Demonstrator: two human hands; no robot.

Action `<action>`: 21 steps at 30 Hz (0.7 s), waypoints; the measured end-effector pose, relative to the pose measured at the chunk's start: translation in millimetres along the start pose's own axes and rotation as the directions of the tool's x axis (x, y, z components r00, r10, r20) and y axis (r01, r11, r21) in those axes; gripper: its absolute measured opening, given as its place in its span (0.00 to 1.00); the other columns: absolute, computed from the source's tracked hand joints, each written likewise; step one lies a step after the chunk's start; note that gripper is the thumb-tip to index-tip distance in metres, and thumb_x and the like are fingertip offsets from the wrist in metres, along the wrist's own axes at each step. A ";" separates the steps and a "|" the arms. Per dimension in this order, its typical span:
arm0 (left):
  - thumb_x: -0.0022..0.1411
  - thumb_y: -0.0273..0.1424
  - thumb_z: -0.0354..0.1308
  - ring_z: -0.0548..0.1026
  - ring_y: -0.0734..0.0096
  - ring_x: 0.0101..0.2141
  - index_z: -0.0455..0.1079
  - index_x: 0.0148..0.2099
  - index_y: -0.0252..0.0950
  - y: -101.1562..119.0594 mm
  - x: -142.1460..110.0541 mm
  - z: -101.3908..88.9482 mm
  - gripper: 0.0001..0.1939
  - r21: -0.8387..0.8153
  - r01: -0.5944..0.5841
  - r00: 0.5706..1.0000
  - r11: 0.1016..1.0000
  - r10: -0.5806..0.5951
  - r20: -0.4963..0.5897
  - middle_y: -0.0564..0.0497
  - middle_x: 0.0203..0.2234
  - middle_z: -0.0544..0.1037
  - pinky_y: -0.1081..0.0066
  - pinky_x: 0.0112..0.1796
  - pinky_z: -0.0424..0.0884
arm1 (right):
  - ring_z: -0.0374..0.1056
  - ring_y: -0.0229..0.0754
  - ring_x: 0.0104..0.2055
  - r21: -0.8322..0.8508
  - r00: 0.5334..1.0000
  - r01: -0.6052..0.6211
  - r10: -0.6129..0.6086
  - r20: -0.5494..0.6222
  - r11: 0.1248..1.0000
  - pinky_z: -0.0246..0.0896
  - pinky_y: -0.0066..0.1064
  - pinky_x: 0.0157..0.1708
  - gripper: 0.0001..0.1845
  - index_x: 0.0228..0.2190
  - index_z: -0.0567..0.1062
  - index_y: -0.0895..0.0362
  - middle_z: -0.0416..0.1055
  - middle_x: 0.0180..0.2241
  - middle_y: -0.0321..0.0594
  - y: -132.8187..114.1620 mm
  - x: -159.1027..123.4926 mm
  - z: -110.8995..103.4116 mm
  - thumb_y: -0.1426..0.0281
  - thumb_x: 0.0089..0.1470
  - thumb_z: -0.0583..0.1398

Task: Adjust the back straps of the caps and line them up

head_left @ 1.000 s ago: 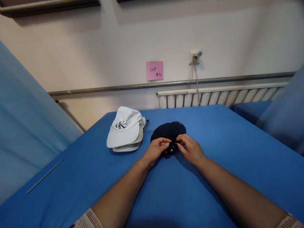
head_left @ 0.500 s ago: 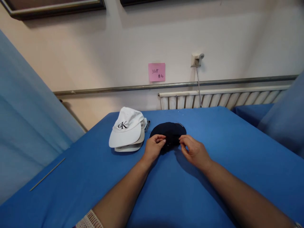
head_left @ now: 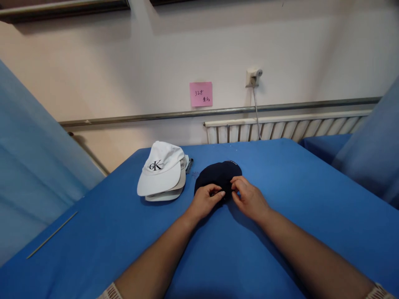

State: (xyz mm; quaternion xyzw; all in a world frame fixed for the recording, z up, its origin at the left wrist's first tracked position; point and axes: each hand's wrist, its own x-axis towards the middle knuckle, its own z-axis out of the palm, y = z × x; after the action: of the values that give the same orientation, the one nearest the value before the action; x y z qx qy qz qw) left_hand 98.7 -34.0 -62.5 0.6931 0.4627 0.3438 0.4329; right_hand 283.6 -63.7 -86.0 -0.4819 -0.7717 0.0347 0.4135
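Observation:
A dark navy cap [head_left: 216,172] lies on the blue-covered table, with small white marks along its far right edge. My left hand [head_left: 204,202] is closed at the cap's near side, thumb and fingers pinching its edge. Fingers bent in a pinch, my right hand [head_left: 250,200] grips the near right edge of the same cap. The spot between the fingertips is dark, so the exact part held is hard to make out. Left of the dark cap rests a stack of pale caps, topped by a white cap [head_left: 160,176] with black letters.
Blue cloth covers the table [head_left: 280,249]. A thin stick [head_left: 52,235] lies near its left edge. Behind stand a radiator [head_left: 286,124], a metal rail [head_left: 149,117] and a socket with a cord [head_left: 253,78]. Blue curtains [head_left: 34,166] hang on both sides.
My two hands have come closer together at the dark cap's near edge, the left shifting right and a little nearer. The view has shifted slightly.

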 end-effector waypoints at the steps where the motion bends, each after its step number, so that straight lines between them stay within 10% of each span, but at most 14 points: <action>1: 0.53 0.37 0.61 0.71 0.73 0.26 0.75 0.34 0.33 -0.4 0.3 -0.7 0.12 0.060 -0.014 1.000 0.998 0.014 0.002 0.52 0.26 0.76 0.73 0.29 0.65 | 0.70 0.42 0.39 -0.015 1.000 0.010 -0.010 0.004 1.000 0.65 0.33 0.36 0.08 0.35 0.65 0.55 0.68 0.45 0.46 -0.7 0.1 -0.4 0.79 0.53 0.53; 8: 0.56 0.35 0.58 0.74 0.70 0.30 0.75 0.34 0.35 2.1 -2.4 -2.2 0.09 0.285 -0.079 0.977 0.955 0.131 -0.169 0.52 0.28 0.78 0.72 0.33 0.67 | 0.70 0.45 0.41 -0.108 0.994 0.068 -0.058 0.093 0.992 0.65 0.36 0.38 0.07 0.36 0.67 0.56 0.68 0.46 0.48 -8.1 0.5 -3.9 0.77 0.55 0.53; 21: 0.57 0.32 0.58 0.75 0.69 0.35 0.74 0.43 0.36 4.0 -3.2 -10.6 0.11 0.311 -0.170 0.984 0.935 0.176 0.008 0.50 0.35 0.79 0.71 0.37 0.68 | 0.67 0.37 0.29 0.374 0.949 -0.280 0.196 0.247 0.884 0.62 0.29 0.30 0.13 0.43 0.69 0.55 0.71 0.31 0.36 7.3 0.1 3.1 0.64 0.56 0.59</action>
State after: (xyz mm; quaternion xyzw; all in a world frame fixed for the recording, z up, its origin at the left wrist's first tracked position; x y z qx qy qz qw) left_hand 89.7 -34.8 -54.9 0.7870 0.4526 0.3103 0.2820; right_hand 286.7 -58.6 -91.3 -0.4712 -0.7204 0.2928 0.4162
